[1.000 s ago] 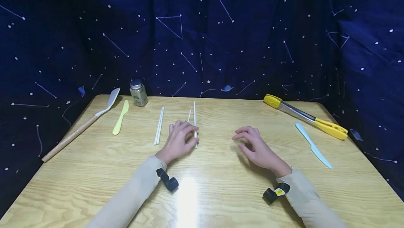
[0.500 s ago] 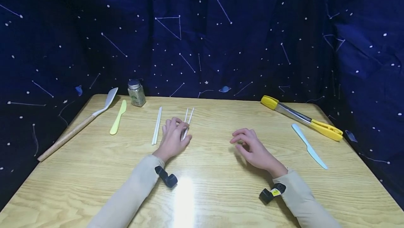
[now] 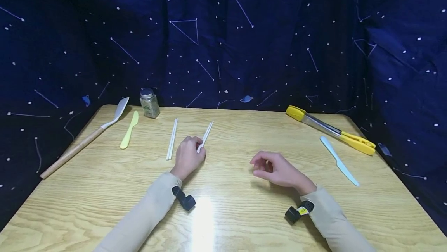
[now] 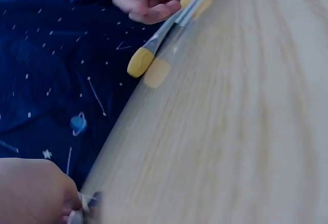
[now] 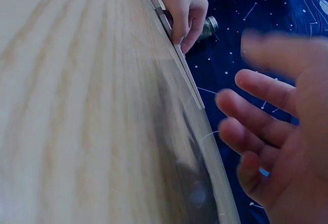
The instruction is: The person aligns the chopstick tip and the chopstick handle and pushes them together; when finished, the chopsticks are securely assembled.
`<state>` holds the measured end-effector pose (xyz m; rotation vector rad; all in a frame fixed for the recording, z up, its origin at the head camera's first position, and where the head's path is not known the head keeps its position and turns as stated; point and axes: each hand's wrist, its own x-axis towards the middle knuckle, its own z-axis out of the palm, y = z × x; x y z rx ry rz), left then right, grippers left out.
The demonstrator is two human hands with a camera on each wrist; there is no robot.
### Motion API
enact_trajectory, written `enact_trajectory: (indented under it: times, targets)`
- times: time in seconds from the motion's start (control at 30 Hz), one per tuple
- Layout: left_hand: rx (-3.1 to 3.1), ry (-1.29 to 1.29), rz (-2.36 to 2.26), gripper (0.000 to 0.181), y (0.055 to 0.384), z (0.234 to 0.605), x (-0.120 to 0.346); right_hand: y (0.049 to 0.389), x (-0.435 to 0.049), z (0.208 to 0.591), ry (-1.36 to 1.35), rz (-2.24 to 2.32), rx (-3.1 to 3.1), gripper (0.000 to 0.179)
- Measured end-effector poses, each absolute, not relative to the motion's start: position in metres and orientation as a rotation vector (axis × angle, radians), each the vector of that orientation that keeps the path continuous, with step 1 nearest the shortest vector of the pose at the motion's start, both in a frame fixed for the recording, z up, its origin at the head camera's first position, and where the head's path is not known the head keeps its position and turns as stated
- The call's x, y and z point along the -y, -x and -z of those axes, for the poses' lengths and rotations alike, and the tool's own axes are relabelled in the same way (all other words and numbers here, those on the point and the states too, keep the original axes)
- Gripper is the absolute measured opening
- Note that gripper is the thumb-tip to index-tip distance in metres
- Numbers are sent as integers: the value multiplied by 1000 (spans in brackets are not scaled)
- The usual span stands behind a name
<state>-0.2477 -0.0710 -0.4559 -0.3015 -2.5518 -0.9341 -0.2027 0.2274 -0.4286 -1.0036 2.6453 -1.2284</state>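
Note:
My left hand (image 3: 188,157) pinches a pair of white chopsticks (image 3: 207,132) between thumb and fingers, close over the table. Their far ends point away and slightly right, lying side by side; the near ends are hidden by the hand. To its left lies a second pair of white chopsticks (image 3: 172,139). My right hand (image 3: 276,168) hovers at the right with loosely bent fingers and holds nothing. In the right wrist view its fingers (image 5: 251,111) are spread apart, and the left hand (image 5: 182,8) grips the chopsticks (image 5: 188,75) beyond.
On the wooden table (image 3: 230,213), a spatula with a wooden handle (image 3: 87,141), a yellow knife (image 3: 129,130) and a spice jar (image 3: 150,104) stand or lie at left. Yellow-ended tongs (image 3: 330,130) and a light blue knife (image 3: 338,161) lie at right. A starry curtain (image 3: 223,50) hangs behind.
My left hand has drawn the two separated right-hand chopsticks together into a tilted pair, moving slightly left and nearer. The right hand's fingers have bent a little more. The view has shifted slightly.

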Motion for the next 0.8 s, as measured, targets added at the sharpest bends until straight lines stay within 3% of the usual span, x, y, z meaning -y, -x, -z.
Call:
enact_trajectory:
  times: [0.17, 0.8]
  targets:
    - [2606, 293, 942, 20, 244, 450, 71, 203, -226, 429, 1085, 1213, -2494, 36]
    - [2526, 244, 1186, 19, 252, 448, 74, 200, -233, 429, 1031, 1162, -2475, 31]
